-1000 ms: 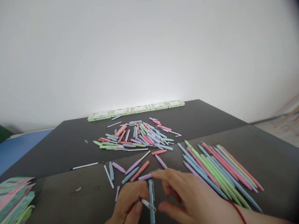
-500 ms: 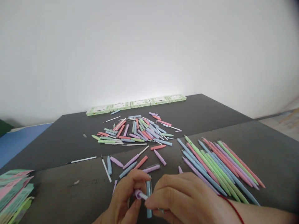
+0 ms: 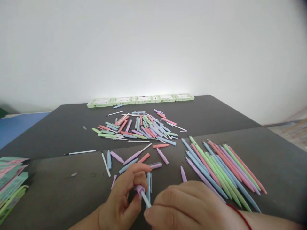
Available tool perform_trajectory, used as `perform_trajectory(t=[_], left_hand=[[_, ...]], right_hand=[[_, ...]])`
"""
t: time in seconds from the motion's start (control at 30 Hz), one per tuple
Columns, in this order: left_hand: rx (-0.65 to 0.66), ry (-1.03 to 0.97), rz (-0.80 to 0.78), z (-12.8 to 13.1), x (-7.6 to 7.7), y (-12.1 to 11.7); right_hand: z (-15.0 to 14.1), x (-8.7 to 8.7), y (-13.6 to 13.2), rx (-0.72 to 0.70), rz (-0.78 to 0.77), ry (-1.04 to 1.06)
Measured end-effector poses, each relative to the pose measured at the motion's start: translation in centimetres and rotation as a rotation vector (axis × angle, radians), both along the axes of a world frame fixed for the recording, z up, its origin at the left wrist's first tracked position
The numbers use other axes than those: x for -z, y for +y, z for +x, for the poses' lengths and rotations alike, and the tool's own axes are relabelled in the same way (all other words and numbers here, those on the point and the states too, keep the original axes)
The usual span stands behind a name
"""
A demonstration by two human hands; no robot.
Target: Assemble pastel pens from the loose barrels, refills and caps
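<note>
My left hand (image 3: pixel 121 201) pinches a short purple pen barrel piece (image 3: pixel 139 189) near the bottom middle. My right hand (image 3: pixel 189 207) grips a thin white refill (image 3: pixel 145 200) whose tip goes into that purple piece. A blue pen (image 3: pixel 148 185) lies on the dark table just behind my fingers. A loose purple piece with a clear cap (image 3: pixel 155 165) rests a little further back.
A row of assembled pastel pens (image 3: pixel 220 169) lies to the right. A heap of loose pen parts (image 3: pixel 141 131) sits mid-table, with scattered pieces and refills in front. Green boxes (image 3: pixel 140 99) line the far edge. Coloured packets (image 3: pixel 11 182) are stacked at left on the dark table (image 3: pixel 275 166).
My right hand closed on the white refill and drew toward me. My left hand lifted the purple piece and turned it toward the refill. The view tilted down slightly.
</note>
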State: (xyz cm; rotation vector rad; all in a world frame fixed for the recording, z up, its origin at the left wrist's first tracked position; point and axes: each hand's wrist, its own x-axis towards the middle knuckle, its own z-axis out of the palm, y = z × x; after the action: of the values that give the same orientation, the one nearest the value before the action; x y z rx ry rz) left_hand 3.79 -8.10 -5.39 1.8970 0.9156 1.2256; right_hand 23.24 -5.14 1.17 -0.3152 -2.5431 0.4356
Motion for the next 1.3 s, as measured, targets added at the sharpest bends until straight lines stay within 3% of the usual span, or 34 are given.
perform_trajectory(t=[0.27, 0.5, 0.73, 0.8, 0.87, 0.97, 1.03, 1.17, 1.3], left_hand=[[0.023, -0.014, 0.039, 0.1, 0.4, -0.2], [0.004, 0.097, -0.044, -0.4, 1.3, -0.6], [-0.02, 0.102, -0.116, -0.3, 0.6, -0.6], [-0.023, 0.057, -0.223, 0.1, 0.2, -0.4], [0.03, -0.069, -0.482, 0.7, -0.1, 0.1], [0.301, -0.419, -0.852, 1.5, -0.6, 0.8], [0.39, -0.563, -1.014, 1.8, -1.0, 1.1], [0.433, -0.678, -1.13, 1.7, -1.8, 1.2], [0.427, -0.746, -1.119, 1.3, -1.9, 1.7]], right_hand=[[-0.6, 0.4, 0.2, 0.017, 0.037, -0.021], [-0.9, 0.8, 1.0, 0.011, -0.222, -0.007], [-0.7, 0.6, 1.5, 0.037, -0.362, 0.043], [-0.7, 0.8, 1.9, 0.066, -0.42, 0.048], [-0.8, 1.3, 2.8, 0.153, -0.579, 0.038], [-1.1, 2.3, 4.7, 0.23, -0.977, 0.031], [-1.4, 3.0, 5.7, 0.207, -1.194, 0.071], [-1.7, 3.8, 6.2, 0.144, -1.386, 0.165], [-1.5, 3.7, 6.3, 0.181, -1.43, 0.201]])
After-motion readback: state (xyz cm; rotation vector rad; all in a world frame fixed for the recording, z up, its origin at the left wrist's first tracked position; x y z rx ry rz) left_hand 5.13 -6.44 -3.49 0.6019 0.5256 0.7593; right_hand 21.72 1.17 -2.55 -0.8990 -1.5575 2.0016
